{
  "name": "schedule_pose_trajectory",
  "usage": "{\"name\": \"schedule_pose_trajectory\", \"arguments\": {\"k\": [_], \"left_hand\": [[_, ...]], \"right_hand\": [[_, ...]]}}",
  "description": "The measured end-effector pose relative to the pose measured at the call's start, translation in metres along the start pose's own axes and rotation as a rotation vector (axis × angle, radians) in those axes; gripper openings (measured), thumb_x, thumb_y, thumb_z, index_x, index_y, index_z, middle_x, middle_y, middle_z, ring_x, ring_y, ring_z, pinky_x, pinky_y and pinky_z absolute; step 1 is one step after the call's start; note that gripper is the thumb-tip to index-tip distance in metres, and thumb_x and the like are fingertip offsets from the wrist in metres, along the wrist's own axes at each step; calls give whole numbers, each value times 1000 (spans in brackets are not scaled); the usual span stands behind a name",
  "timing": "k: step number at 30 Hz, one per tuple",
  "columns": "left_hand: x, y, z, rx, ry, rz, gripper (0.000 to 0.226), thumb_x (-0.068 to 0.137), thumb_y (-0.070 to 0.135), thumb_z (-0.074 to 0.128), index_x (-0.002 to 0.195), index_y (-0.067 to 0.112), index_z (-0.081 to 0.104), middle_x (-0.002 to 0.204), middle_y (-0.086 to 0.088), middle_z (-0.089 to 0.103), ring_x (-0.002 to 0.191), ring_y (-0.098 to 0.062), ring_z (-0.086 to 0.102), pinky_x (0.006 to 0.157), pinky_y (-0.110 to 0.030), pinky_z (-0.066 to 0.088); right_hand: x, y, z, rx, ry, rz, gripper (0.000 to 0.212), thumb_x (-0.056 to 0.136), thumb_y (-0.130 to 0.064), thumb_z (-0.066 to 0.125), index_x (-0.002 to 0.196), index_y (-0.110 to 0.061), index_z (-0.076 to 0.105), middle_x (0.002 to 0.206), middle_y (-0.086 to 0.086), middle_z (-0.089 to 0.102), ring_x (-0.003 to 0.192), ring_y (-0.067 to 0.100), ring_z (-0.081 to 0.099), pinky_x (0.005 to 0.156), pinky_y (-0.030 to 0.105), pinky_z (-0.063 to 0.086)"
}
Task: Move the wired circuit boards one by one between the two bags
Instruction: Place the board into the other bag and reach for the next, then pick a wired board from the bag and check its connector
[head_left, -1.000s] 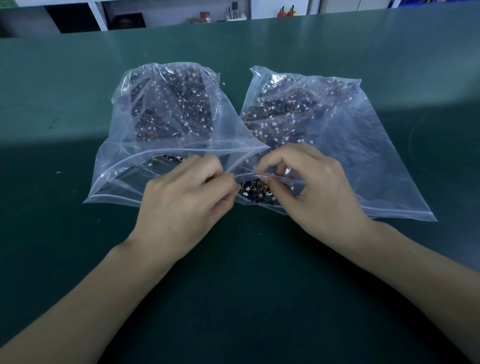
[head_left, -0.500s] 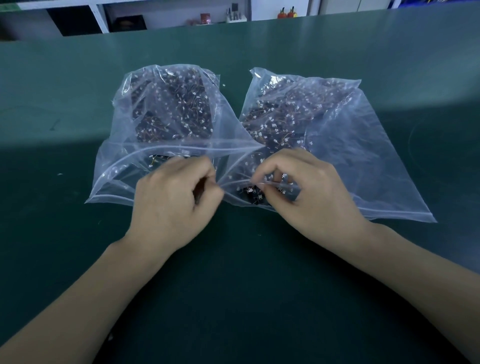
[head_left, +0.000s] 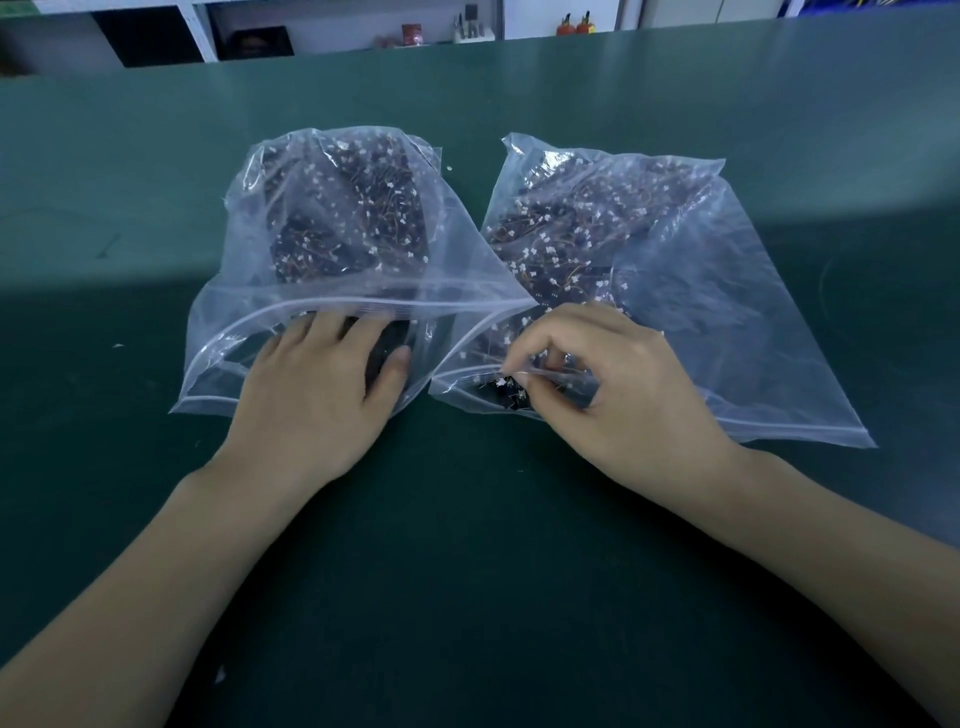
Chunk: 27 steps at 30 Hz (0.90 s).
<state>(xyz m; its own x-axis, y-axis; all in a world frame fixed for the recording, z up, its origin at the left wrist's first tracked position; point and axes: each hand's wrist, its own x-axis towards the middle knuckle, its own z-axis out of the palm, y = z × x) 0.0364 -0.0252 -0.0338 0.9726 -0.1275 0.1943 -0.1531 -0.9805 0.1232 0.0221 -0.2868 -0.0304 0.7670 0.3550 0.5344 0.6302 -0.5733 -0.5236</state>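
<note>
Since a second ago the left hand (head_left: 317, 395) is reaching from the shared seam into the left bag (head_left: 332, 218), fingers hidden so its grip cannot be told, while the right hand (head_left: 597, 384) is pinching the right bag (head_left: 727, 270)'s lip. Circuit boards (head_left: 550, 244) are lying heaped, pointing every way; better lifting one clear before threading it through.

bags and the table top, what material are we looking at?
Left bag and right bag: thin clear plastic film, probably polyethylene; glossy, creased, contents visible through it, with a press-seal strip along each mouth. Table top: looks like a dark green matte mat, possibly rubber or vinyl; no glare, faint scuffs. Can't confirm either.
</note>
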Motion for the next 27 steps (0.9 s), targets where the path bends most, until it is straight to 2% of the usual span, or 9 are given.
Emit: {"name": "schedule_pose_trajectory", "arguments": {"k": [2,5,10,15,18,21,24,27], "left_hand": [[-3,0,-3,-12,125,54,36,105,44,57,132,27,73,127,-2,68,118,-34,65,96,-51,54],[-6,-2,-4,-7,230,126,20,99,36,71,114,28,82,116,4,75,104,-31,72,83,-47,58],[-9,-5,-5,-57,327,134,13,99,35,73,106,32,84,107,9,75,93,-30,73,73,-42,57],[-14,8,-6,-302,465,267,18,106,33,68,108,25,84,84,5,61,74,-20,59,62,-43,54],[-21,24,-10,-377,552,392,16,106,22,71,111,15,84,87,0,70,75,-21,64,67,-39,54],[-27,35,-14,-477,560,497,12,102,13,75,110,8,83,94,0,78,82,-15,70,77,-27,56],[-31,41,-14,-596,532,487,10,97,11,79,106,7,82,101,12,77,90,-1,72,84,-13,55],[-32,43,-12,-684,501,434,12,96,12,79,108,12,79,103,16,76,95,5,74,86,-12,56]], "right_hand": [[0,0,0,3,-4,-2,24,90,-2,72,97,-25,73,95,-18,65,90,11,60,78,31,52],[0,0,-1,3,-11,1,23,90,-2,71,97,-24,73,94,-17,65,90,12,60,79,32,52],[0,0,-1,4,-22,7,24,89,1,71,95,-23,73,94,-15,67,90,12,60,78,35,53],[0,-1,-1,-17,-34,-17,23,86,-5,78,101,-22,74,93,-19,61,87,12,58,81,35,52],[0,-3,0,-7,-39,-38,30,85,-18,83,113,-22,71,102,-15,67,89,10,60,87,36,53],[0,-2,-1,59,2,-41,27,93,-26,78,119,-20,71,107,-11,70,93,13,63,86,39,54],[3,0,-2,108,35,-106,17,98,-18,77,114,-13,76,108,-6,74,97,13,66,84,37,55],[3,-1,-1,134,100,-175,11,95,-4,78,105,-9,79,101,-6,76,93,4,65,83,24,51]]}}
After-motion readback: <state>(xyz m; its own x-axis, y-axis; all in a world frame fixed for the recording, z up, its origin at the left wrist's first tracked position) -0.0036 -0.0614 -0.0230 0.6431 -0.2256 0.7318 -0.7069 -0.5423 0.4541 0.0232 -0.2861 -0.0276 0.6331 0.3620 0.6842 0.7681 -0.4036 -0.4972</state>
